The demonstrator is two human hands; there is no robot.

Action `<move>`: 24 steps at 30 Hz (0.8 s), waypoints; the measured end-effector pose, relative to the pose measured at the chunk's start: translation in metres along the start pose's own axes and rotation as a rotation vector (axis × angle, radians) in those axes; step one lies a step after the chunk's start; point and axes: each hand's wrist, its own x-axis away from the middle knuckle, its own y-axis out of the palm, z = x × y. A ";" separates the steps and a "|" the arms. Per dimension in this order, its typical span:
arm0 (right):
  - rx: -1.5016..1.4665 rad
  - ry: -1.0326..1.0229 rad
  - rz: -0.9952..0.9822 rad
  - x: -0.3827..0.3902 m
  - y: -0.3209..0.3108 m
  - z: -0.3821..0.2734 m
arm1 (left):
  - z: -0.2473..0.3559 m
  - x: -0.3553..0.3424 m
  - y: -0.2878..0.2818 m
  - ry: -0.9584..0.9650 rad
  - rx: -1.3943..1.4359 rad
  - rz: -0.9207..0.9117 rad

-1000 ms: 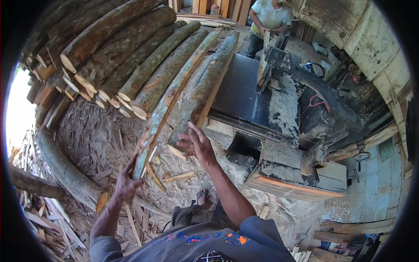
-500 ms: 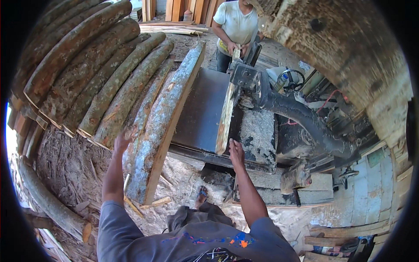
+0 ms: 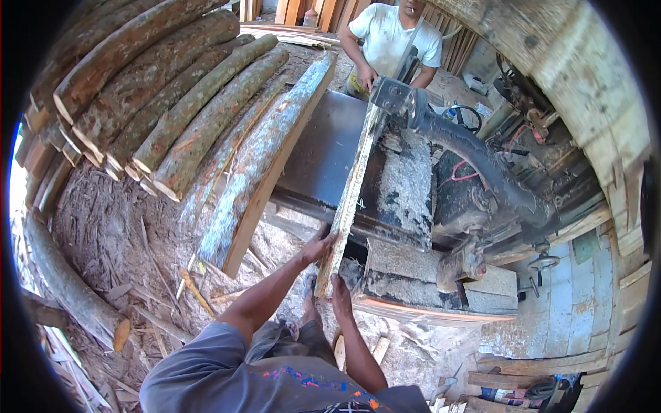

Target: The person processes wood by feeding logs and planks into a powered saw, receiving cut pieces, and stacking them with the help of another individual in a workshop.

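A long, narrow wooden plank (image 3: pixel 352 189) with a rough pale edge lies over the dark metal saw table (image 3: pixel 329 131), its near end past the table's front edge. My left hand (image 3: pixel 319 246) is closed on the plank's left side, just in front of that edge. Nearer to me, my right hand (image 3: pixel 341 297) grips the right side close to the end. The plank's far part runs up to the saw's black guide head (image 3: pixel 394 95). Left of the table rests a thick half-log (image 3: pixel 272 165) with grey-blue bark and a sawn side.
Several bark-covered logs (image 3: pixel 186 117) are stacked at the left. Across the saw stands a person in a white shirt (image 3: pixel 394 41), hands near the guide head. A curved black machine arm (image 3: pixel 482 155) reaches right, above heaped sawdust (image 3: pixel 406 186). Wood scraps (image 3: pixel 196 292) litter the floor.
My left hand has gone from beside the half-log rightward onto the plank. The plank has slid toward me, and my right hand has come nearer with its end.
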 end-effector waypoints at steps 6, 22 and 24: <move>-0.046 0.003 0.010 0.103 0.019 0.050 | -0.078 0.090 0.024 0.024 0.028 0.116; -0.067 -0.052 0.008 0.434 0.065 0.162 | -0.181 0.433 0.052 0.012 0.037 0.094; 0.085 -0.059 0.164 0.472 0.060 0.233 | -0.219 0.473 0.052 -0.043 0.010 0.001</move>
